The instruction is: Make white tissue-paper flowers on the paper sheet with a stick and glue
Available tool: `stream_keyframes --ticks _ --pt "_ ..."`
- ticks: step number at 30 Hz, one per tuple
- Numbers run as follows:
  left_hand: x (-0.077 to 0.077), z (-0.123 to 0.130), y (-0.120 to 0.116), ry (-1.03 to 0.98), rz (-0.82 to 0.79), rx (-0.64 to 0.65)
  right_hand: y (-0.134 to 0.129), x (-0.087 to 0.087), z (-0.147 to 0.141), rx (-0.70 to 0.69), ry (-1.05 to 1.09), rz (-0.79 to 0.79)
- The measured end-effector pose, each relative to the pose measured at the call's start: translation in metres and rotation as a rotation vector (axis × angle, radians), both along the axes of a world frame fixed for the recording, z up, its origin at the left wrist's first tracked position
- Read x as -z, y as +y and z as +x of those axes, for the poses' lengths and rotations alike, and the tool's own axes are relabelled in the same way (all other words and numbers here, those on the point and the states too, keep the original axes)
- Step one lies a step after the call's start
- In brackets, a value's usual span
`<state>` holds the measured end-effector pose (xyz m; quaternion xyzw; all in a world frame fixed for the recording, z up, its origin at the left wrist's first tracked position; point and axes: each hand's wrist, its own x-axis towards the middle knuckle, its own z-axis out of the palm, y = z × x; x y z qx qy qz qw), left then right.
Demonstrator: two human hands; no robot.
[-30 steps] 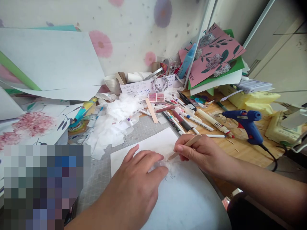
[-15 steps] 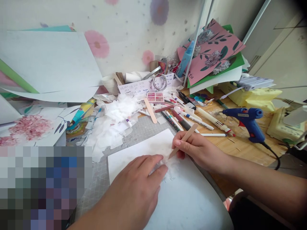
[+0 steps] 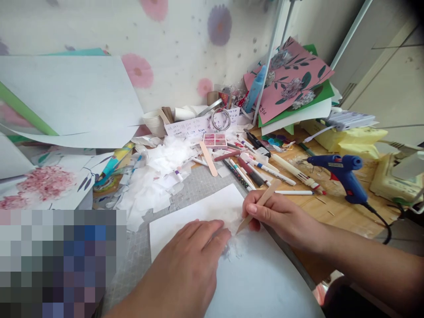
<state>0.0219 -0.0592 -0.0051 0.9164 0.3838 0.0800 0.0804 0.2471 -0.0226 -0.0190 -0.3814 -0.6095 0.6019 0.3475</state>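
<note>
My right hand [image 3: 265, 210] pinches a flat wooden stick [image 3: 261, 203] that tapers to a point. The stick's tip points down at a patch of thin white tissue [image 3: 233, 249] on a white sheet of paper [image 3: 258, 282]. My left hand [image 3: 195, 256] lies over the sheet's left part, palm down, thumb and fingertips at the tissue's edge. Whether those fingertips pinch any tissue is hidden. A grey cutting mat [image 3: 195, 183] is under the sheet.
White tissue pieces [image 3: 142, 190] are heaped behind the sheet at left. Several pens [image 3: 274, 172], a second wooden stick [image 3: 208, 159] and a pink palette [image 3: 215, 140] lie behind. A blue glue gun [image 3: 347, 176] stands right; papers [image 3: 73, 97] rise at left.
The view has tilted, so the background sits slightly lower. My right hand and its stick have shifted slightly right and down, uncovering more tissue. My left hand stays beside the tissue.
</note>
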Motion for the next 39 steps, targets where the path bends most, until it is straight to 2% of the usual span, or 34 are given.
stream_keyframes --ticks 5,8,11,15,18,23,26,30,32,34,36,39 --pt "0.004 -0.003 0.003 -0.059 0.096 -0.03 0.002 0.003 -0.003 0.144 -0.001 0.016" --pt "0.007 -0.005 0.003 -0.136 0.104 -0.01 0.002 0.004 -0.004 0.093 -0.043 0.037" --pt "0.008 -0.005 0.003 -0.121 0.088 0.009 0.002 0.003 -0.004 0.035 -0.1 0.064" --pt "0.002 -0.002 0.003 -0.023 0.048 -0.033 0.002 0.002 -0.003 0.045 -0.069 0.07" --pt "-0.005 -0.002 0.004 -0.034 0.055 -0.064 0.001 0.001 -0.003 0.017 -0.115 0.124" --pt "-0.013 0.0 0.001 -0.034 -0.029 -0.081 -0.002 -0.001 -0.001 0.093 -0.091 0.103" --pt "-0.013 0.001 0.001 -0.022 -0.06 -0.059 -0.002 -0.004 0.005 0.099 -0.143 0.1" --pt "-0.008 -0.006 0.008 -0.109 0.065 -0.077 -0.003 -0.018 0.024 0.227 -0.196 0.23" --pt "-0.009 -0.009 0.009 -0.167 0.159 -0.076 -0.006 -0.026 0.034 0.249 -0.274 0.329" --pt "-0.009 -0.006 0.002 -0.234 0.238 -0.034 -0.013 -0.03 0.04 0.193 -0.382 0.385" --pt "-0.005 0.006 -0.012 -0.309 0.312 0.081 -0.02 -0.029 0.04 0.119 -0.492 0.382" --pt "0.017 0.034 -0.041 -0.434 0.43 0.327 -0.026 -0.023 0.034 0.105 -0.695 0.396"
